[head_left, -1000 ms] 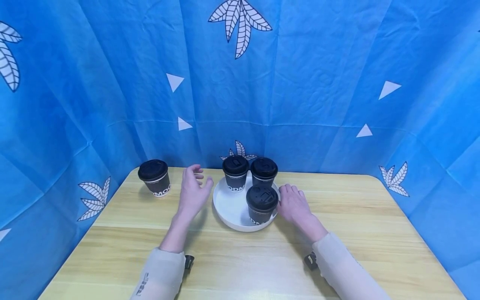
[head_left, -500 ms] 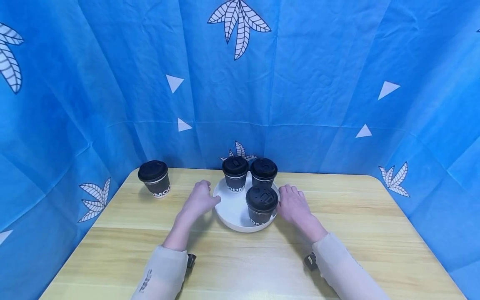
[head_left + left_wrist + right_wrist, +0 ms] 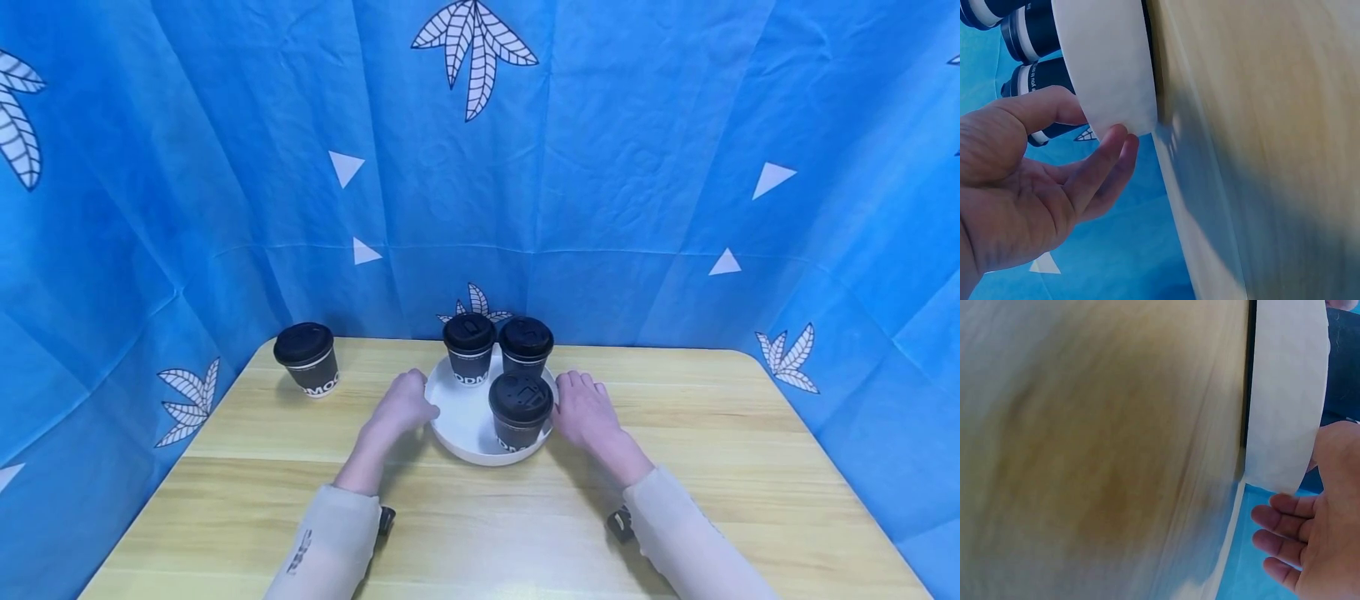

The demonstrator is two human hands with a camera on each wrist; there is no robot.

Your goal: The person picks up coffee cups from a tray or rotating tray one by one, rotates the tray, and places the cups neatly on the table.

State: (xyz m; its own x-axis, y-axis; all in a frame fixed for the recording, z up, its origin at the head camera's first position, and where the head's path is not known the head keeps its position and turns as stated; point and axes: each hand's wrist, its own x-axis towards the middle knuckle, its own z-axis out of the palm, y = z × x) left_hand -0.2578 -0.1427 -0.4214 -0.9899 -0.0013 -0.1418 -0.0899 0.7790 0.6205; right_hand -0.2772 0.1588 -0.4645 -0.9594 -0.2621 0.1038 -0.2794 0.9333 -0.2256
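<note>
A round white tray (image 3: 459,427) with a raised rim sits on the wooden table. Three dark paper cups with black lids stand upright in it: a back left cup (image 3: 470,365), a back right cup (image 3: 525,363) and a front right cup (image 3: 517,432). My left hand (image 3: 405,404) pinches the tray's left rim, thumb over the edge and fingertips against the outer wall, as the left wrist view shows. On the opposite side my right hand (image 3: 585,406) holds the rim, its thumb (image 3: 1333,440) hooked over it and the index fingertip touching the outside.
Another lidded dark cup (image 3: 307,358) stands alone at the table's back left. A blue curtain (image 3: 630,167) with white leaf and triangle prints hangs behind the table (image 3: 495,533) and along its sides.
My left hand has come down and closer to the tray, from half raised beside it to pinching its left rim. The right hand, the tray and the cups have stayed put.
</note>
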